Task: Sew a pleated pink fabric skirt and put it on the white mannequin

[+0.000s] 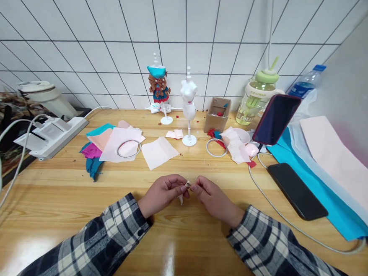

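Observation:
Above the front middle of the wooden table, my left hand (166, 192) is closed in a pinch on a small crumpled pale paper piece (181, 199), whose pointed end hangs below the fingers. My right hand (211, 198) is also pinched, its fingertips nearly meeting the left ones; what they grip is too small to make out. Just beyond lies a flat pale pink sheet (159, 152). Behind it stands a bare white mini dress form (190, 109), and to its left another dress form (159, 86) wears a turquoise, brown and red outfit.
Coloured sheets with a ring (129, 148) lie left; another ring (217, 148) sits right. A small cardboard box (217, 115), a green-lidded bottle (256, 97) and a propped phone (276, 119) are behind. A black phone (297, 191) lies right, a power strip (56, 137) left.

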The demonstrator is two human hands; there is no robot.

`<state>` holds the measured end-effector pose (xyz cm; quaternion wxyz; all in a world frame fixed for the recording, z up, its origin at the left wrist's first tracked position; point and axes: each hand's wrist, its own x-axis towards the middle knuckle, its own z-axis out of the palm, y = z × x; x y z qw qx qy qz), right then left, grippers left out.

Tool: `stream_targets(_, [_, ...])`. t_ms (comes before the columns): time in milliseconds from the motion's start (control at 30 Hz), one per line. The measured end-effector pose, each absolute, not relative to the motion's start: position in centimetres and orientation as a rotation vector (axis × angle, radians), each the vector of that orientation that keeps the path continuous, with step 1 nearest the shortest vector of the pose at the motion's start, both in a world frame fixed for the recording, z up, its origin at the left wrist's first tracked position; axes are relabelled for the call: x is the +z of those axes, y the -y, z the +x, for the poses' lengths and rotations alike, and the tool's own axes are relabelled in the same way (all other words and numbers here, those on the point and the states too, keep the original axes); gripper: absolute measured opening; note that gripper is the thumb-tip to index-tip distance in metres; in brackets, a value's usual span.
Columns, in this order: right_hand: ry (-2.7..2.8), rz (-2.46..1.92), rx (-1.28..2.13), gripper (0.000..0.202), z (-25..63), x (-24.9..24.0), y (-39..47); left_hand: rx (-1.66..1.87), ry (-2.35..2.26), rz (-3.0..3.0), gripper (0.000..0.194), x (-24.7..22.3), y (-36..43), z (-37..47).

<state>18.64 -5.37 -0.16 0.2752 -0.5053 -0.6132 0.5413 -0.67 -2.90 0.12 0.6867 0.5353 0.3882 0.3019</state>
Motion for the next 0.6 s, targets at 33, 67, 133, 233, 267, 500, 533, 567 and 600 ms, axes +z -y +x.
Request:
stream_targets(33, [1.639,-1.355,1.46,0.03,18.63,-0.22,5.38,0.675,-0.871,1.203,0.031,0.1,2.89,-0.69])
stream_targets(67, [1.633,-1.349,1.464,0.031,18.62,-0.26,5.39,0.673,-0.874,1.207,0.031,0.07,2.89,-0.7])
stream_targets(133, [1.632,-1.337,1.47,0.031,18.61,-0.26,5.41,0.669,-0.879,1.215,0.031,0.04,2.89,-0.72])
stream_targets(233, [1.645,-1.338,1.46,0.031,18.65,-0.18,5.41,0.664,-0.887,1.224,0.032,0.08,2.92,-0.7])
stream_targets(267, [1.652,-1.338,1.455,0.032,18.67,-0.16,5.39,0.666,-0.891,1.224,0.032,0.13,2.92,-0.68])
stream_targets(500, [1.66,-1.305,1.46,0.036,18.56,-0.3,5.41,0.675,-0.904,1.232,0.031,0.35,2.94,-0.57])
stream_targets(533, [1.667,-1.302,1.45,0.036,18.49,-0.34,5.45,0.675,-0.908,1.224,0.031,0.33,2.97,-0.56])
stream_targets(567, [1.677,-1.303,1.433,0.036,18.42,-0.37,5.49,0.671,-0.913,1.213,0.032,0.31,3.0,-0.55])
stream_targets(600, [1.686,-1.306,1.415,0.035,18.36,-0.4,5.52,0.664,-0.917,1.2,0.032,0.28,3.04,-0.54])
